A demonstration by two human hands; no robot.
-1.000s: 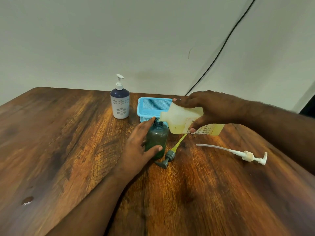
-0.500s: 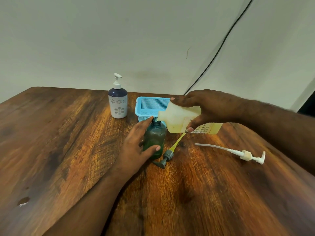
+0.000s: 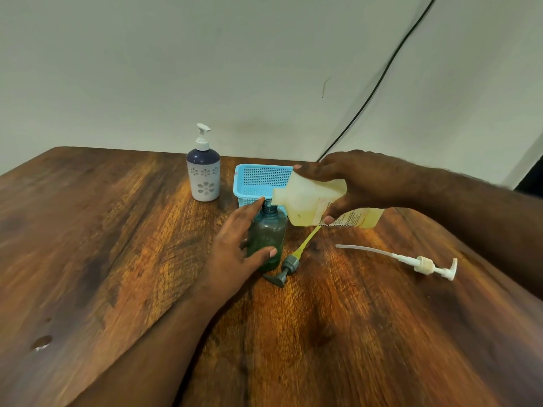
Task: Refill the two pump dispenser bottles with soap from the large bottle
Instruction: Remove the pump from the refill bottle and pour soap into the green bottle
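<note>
A plain pale wall (image 3: 176, 69) stands behind a dark, strongly grained wooden table (image 3: 117, 259), and a black cable (image 3: 379, 83) runs down the wall to the table's far edge.

Near the middle of the table the green bottle (image 3: 269, 233) stands upright with its neck open; it is translucent, and a little greenish liquid shows near its base. The left hand (image 3: 235, 254) wraps around it from the left, thumb across its near side and fingers behind.

The right hand (image 3: 361, 183) grips the large bottle (image 3: 311, 205), fingers over the top and thumb underneath, and holds it tipped nearly flat with its mouth just at the green bottle's neck. Pale yellow soap lies along the lower side of the large bottle; whether any is flowing cannot be told.

The grey pump head (image 3: 286, 267), with its yellow-stained tube, lies on the table just right of the green bottle. The white pump (image 3: 423, 264), with its long tube, lies well to the right.

At the far side the white and navy dispenser (image 3: 203, 177) stands upright with its pump on; its contents are hidden. Right of it sits a blue basket (image 3: 252, 179), partly hidden behind the large bottle, and nothing shows in the visible part.

A small wet spot (image 3: 41, 343) marks the table at the near left.
</note>
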